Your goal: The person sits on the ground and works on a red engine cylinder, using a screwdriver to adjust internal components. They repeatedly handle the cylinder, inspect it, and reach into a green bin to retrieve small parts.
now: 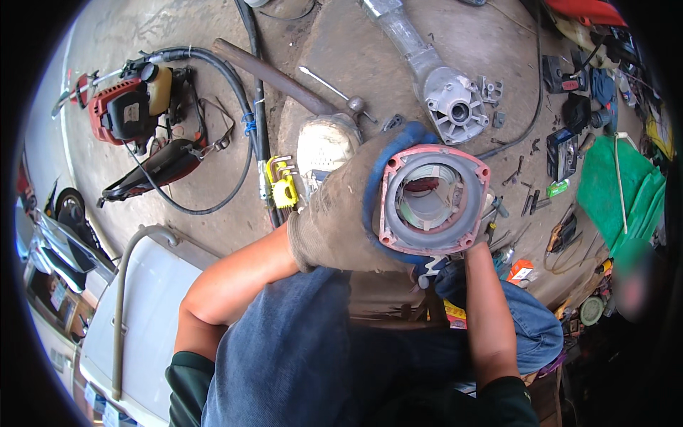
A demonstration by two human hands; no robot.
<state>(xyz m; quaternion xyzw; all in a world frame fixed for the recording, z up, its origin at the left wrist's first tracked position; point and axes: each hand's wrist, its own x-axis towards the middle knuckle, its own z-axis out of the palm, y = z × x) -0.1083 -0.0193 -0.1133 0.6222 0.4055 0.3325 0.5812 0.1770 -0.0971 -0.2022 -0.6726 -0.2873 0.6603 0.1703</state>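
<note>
A square motor housing (395, 245) with a red flange, corner screw holes and a round open bore faces up in front of me. My left hand (348, 206), in a dirty work glove with blue on its fingers, is wrapped round the housing's left side. Inside the bore show a grey ring and pale winding parts. My right hand (478, 249) comes up at the housing's lower right; its fingers are hidden behind the housing. Beyond lies a grey metal gear case (452, 96) with a long tapered neck.
On the concrete floor, a hammer (277, 77) and a screwdriver (327, 84) lie ahead, near a yellow hex key set (282, 183). A red engine unit (121, 107) with a black hose stands left. Scattered bolts, tools and a green sheet (622, 185) spread at right. A white panel (149, 299) stands near left.
</note>
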